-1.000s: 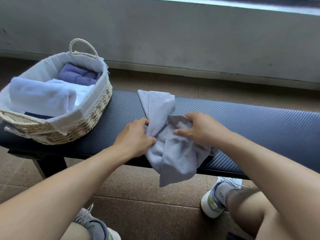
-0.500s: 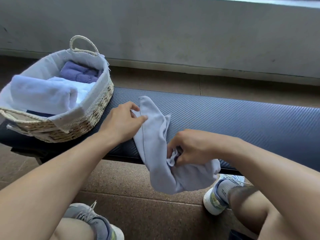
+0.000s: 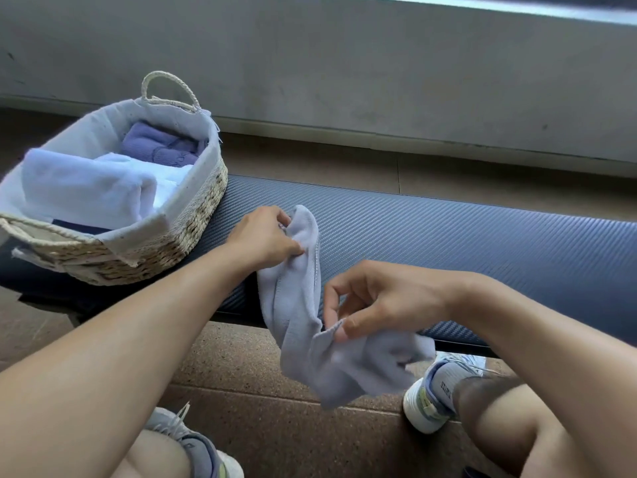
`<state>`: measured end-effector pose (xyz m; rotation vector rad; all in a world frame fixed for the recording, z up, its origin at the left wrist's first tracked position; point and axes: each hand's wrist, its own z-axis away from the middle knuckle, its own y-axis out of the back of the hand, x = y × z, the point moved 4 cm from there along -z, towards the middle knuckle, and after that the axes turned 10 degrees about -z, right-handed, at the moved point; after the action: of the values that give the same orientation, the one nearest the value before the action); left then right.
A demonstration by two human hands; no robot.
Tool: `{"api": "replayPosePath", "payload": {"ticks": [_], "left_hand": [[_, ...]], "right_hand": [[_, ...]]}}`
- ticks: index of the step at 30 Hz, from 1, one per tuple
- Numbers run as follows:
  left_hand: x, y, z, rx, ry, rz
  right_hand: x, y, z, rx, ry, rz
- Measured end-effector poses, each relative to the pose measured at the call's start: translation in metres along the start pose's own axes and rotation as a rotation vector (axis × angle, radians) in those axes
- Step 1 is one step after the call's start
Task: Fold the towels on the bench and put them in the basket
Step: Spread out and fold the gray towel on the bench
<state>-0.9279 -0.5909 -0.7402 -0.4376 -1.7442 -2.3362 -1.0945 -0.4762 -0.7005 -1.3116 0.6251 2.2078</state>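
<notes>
Left hand (image 3: 263, 236) is pinching the top end of the light grey towel (image 3: 300, 305) mid-frame over the dark bench (image 3: 448, 243); right hand (image 3: 375, 298) pinches a lower corner, the rest drooping past the edge. Woven basket (image 3: 193, 229), upper left, holds folded towels.

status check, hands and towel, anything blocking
Left hand grips grey towel top. Right hand pinches its lower edge. Towel unfolded, draped off bench. Basket path unobstructed.

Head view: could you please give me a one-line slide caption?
Both hands, left hand and right hand, pinch a pale grey cloth towel beside the lined woven straw basket.
</notes>
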Motion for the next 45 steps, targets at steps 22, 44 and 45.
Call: {"api": "replayPosePath", "payload": {"ticks": [22, 44, 45], "left_hand": [[0.031, -0.014, 0.034, -0.174, -0.061, 0.511], [0.046, -0.005, 0.065, -0.206, -0.389, 0.765], [0.045, -0.005, 0.066, -0.197, -0.390, 0.746]], "right_hand": [[0.010, 0.027, 0.008, 0.511, -0.081, 0.194], [0.003, 0.046, 0.017, 0.810, 0.259, -0.156], [0.004, 0.046, 0.017, 0.820, 0.249, -0.162]]}}
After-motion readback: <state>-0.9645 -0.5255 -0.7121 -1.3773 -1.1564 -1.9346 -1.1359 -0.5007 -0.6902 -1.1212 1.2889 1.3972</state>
